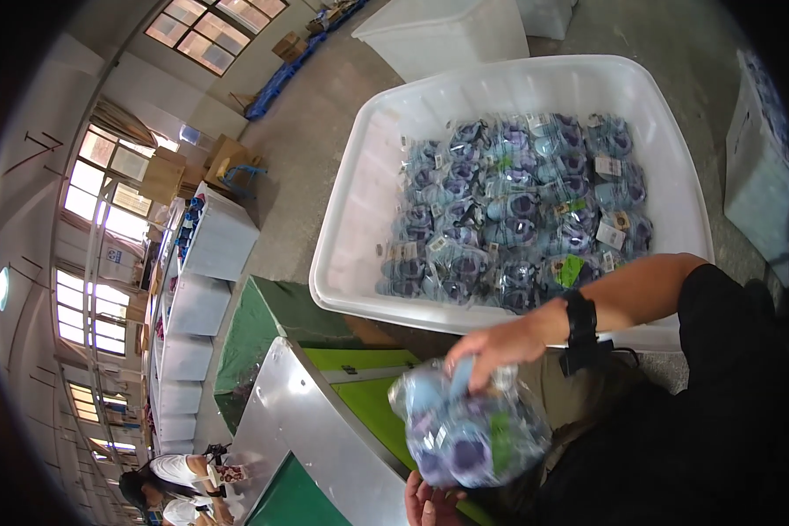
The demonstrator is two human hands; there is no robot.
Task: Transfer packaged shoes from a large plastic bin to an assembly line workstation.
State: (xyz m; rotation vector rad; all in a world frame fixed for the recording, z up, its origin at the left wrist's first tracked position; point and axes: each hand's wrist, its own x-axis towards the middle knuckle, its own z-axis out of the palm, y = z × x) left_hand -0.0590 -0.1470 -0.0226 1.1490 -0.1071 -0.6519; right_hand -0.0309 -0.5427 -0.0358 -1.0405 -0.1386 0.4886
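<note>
My right hand is closed on the top of clear-bagged shoes, light blue with purple insides and a green label. They hang tilted above the front of the bin, near a metal table. Whether this is one bag or more I cannot tell. Just below their lower edge is my left hand, partly cut off by the frame, its fingers loosely bent and apart with nothing visible in them. Behind my right forearm a large white plastic bin holds rows of similar bagged shoes, some with white or green labels.
A metal tabletop with a green panel lies at the lower left, beside a bright green cabinet. Other white bins stand behind and at the right. A co-worker in a white top works at the far lower left.
</note>
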